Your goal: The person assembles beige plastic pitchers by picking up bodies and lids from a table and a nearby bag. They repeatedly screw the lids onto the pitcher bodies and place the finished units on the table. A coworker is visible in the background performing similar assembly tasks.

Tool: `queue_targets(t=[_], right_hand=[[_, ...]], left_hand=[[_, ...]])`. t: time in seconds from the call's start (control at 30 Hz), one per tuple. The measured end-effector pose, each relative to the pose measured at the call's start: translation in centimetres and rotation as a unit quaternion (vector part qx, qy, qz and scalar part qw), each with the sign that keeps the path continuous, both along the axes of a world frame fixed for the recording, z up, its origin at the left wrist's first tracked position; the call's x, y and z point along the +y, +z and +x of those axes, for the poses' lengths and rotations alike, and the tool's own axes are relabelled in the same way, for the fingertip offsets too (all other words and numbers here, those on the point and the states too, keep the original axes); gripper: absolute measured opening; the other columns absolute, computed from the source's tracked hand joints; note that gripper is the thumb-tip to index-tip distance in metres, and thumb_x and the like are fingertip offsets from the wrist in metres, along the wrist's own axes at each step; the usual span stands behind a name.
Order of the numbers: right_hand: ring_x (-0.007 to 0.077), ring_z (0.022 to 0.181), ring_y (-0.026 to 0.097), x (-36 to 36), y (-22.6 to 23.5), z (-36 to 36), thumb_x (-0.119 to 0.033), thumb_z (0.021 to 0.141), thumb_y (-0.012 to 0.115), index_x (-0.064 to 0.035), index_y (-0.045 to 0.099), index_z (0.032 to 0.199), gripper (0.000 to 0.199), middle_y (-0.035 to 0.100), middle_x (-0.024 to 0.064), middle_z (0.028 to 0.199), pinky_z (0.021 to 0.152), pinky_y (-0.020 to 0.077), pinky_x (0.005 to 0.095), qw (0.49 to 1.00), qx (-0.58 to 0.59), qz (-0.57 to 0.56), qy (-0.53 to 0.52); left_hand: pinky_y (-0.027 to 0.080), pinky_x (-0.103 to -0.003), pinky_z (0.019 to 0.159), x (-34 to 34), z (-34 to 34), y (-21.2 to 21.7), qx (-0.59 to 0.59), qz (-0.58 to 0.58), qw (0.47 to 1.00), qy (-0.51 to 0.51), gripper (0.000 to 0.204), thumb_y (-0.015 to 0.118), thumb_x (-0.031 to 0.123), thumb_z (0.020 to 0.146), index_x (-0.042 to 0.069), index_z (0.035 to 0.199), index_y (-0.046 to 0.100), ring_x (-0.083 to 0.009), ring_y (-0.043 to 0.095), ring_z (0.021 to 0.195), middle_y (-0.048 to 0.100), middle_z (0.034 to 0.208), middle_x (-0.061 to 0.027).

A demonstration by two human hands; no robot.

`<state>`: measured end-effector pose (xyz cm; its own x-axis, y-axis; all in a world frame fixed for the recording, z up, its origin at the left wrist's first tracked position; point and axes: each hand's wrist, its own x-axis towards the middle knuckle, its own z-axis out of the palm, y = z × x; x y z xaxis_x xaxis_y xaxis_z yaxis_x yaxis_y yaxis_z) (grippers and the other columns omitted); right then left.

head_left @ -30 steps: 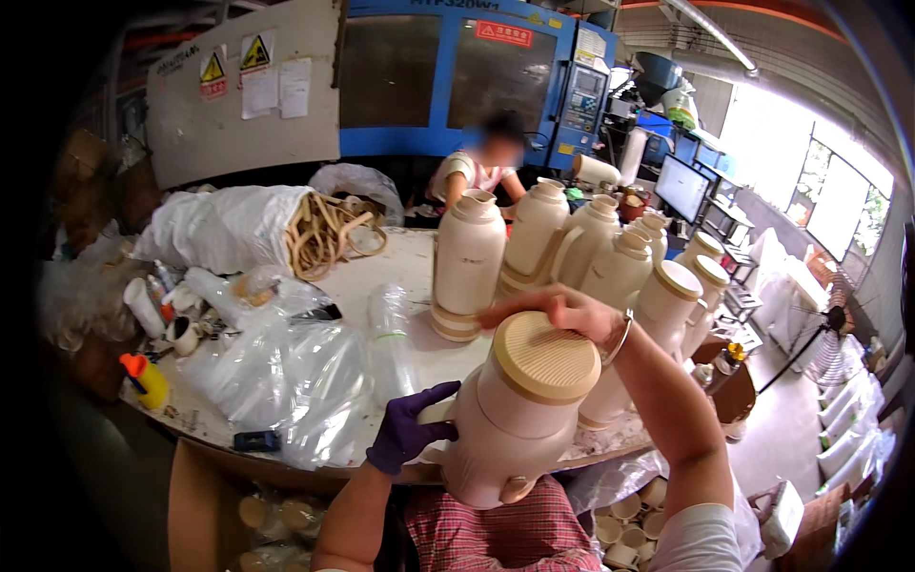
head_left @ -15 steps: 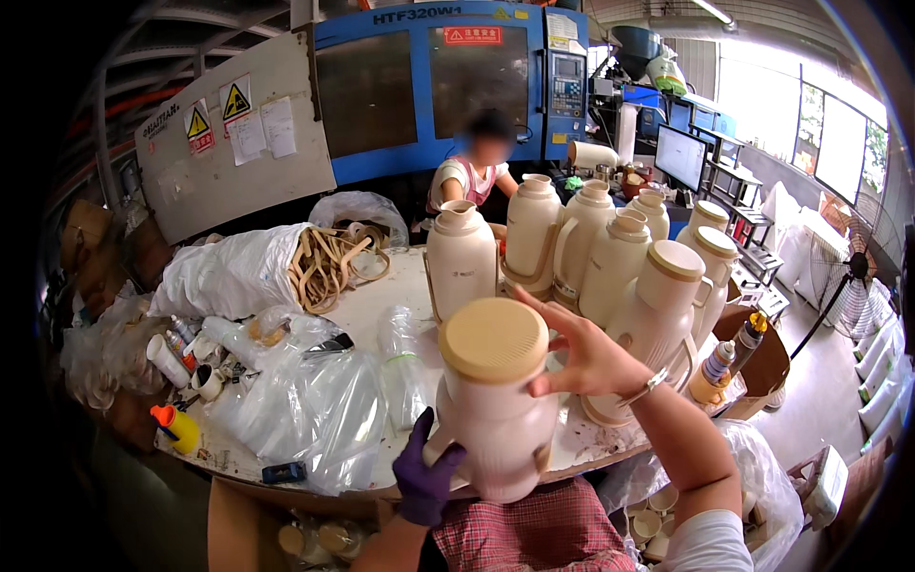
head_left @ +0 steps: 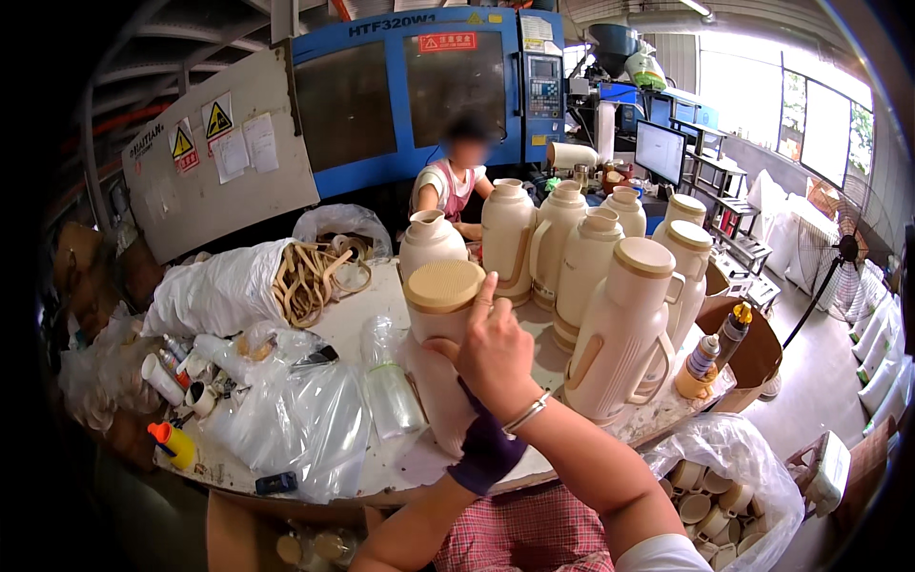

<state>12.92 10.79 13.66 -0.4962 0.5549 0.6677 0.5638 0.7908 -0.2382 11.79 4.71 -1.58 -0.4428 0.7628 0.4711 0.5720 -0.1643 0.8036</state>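
I hold a cream thermos jug (head_left: 431, 377) with a tan lid (head_left: 444, 284) upright over the near edge of the round table (head_left: 348, 324). My right hand (head_left: 496, 355), bare with a bracelet at the wrist, grips the jug's shoulder just under the lid, one finger up against the lid's rim. My left hand (head_left: 484, 450), in a purple glove, is on the jug's lower side and partly hidden behind my right forearm. The jug's base is hidden.
Several finished cream jugs (head_left: 620, 334) stand to the right. Clear plastic bags (head_left: 305, 419), a clear bottle (head_left: 391, 381) and small glue bottles (head_left: 173, 443) lie left. A white sack of tan handles (head_left: 310, 272) sits behind. A co-worker (head_left: 456, 181) faces me by the blue machine (head_left: 419, 86). A bag of caps (head_left: 705, 496) hangs below right.
The jug has gone from tilted toward me to upright and farther out over the table. My right hand slid from the lid's top to the jug's shoulder.
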Motion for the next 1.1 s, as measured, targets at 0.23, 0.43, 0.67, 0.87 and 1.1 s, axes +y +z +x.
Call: queue_targets(t=[0.23, 0.43, 0.67, 0.87, 1.1], right_hand=[[0.0380, 0.088, 0.060, 1.9, -4.9, 0.0, -0.025, 0.079, 0.070, -0.0042, 0.011, 0.149, 0.093, 0.044, 0.0210, 0.124, 0.071, 0.0532, 0.0392, 0.942, 0.090, -0.109, 0.303], [0.0382, 0.108, 0.053, 6.8, -12.0, -0.7, -0.027, 0.079, 0.072, -0.0055, 0.027, 0.143, 0.081, 0.035, 0.0250, 0.134, 0.093, 0.0455, 0.0422, 0.959, 0.058, -0.086, 0.262], [0.0421, 0.124, 0.035, 19.7, -7.6, -6.5, -0.017, 0.073, 0.067, 0.0072, 0.042, 0.125, 0.062, 0.032, 0.0283, 0.134, 0.102, 0.0353, 0.0438, 0.998, -0.011, 0.054, 0.008], [0.0386, 0.140, 0.021, 29.7, 0.3, -5.7, -0.020, 0.088, 0.044, 0.0057, 0.034, 0.139, 0.058, 0.029, 0.0263, 0.147, 0.113, 0.0160, 0.0454, 0.931, -0.104, 0.021, -0.348], [0.0258, 0.110, 0.055, 27.1, 0.7, -4.8, -0.021, 0.090, 0.051, -0.0102, 0.068, 0.108, 0.027, 0.065, 0.0072, 0.112, 0.085, 0.0381, 0.0457, 0.918, -0.264, 0.082, -0.283]], left_hand=[[0.047, -0.040, 0.085, 1.4, -9.2, -2.0, 0.040, 0.127, 0.989, 0.062, 0.082, 0.053, 0.022, 0.091, 0.008, 0.149, -0.005, -0.0300, 0.052, 0.107, 0.038, 0.137, -0.0224], [0.049, -0.044, 0.078, 1.5, -13.4, -1.7, 0.083, -0.125, 0.960, 0.235, 0.093, 0.067, 0.011, 0.081, 0.009, 0.150, 0.005, -0.0419, 0.058, 0.094, 0.053, 0.119, -0.0279], [0.040, -0.048, 0.096, -6.0, -9.5, -16.9, 0.355, -0.135, 0.900, 0.215, 0.068, 0.066, 0.030, 0.076, -0.003, 0.131, 0.041, -0.0403, 0.049, 0.113, 0.051, 0.123, -0.0224], [0.043, -0.046, 0.088, -5.9, -9.4, -15.9, 0.314, -0.120, 0.927, 0.167, 0.040, 0.066, 0.026, 0.075, 0.004, 0.108, 0.060, -0.0333, 0.054, 0.107, 0.058, 0.114, -0.0155], [0.044, -0.045, 0.085, -6.0, -9.3, -15.6, 0.292, -0.107, 0.939, 0.149, 0.034, 0.067, 0.021, 0.073, 0.005, 0.102, 0.061, -0.0321, 0.056, 0.103, 0.059, 0.110, -0.0140]])
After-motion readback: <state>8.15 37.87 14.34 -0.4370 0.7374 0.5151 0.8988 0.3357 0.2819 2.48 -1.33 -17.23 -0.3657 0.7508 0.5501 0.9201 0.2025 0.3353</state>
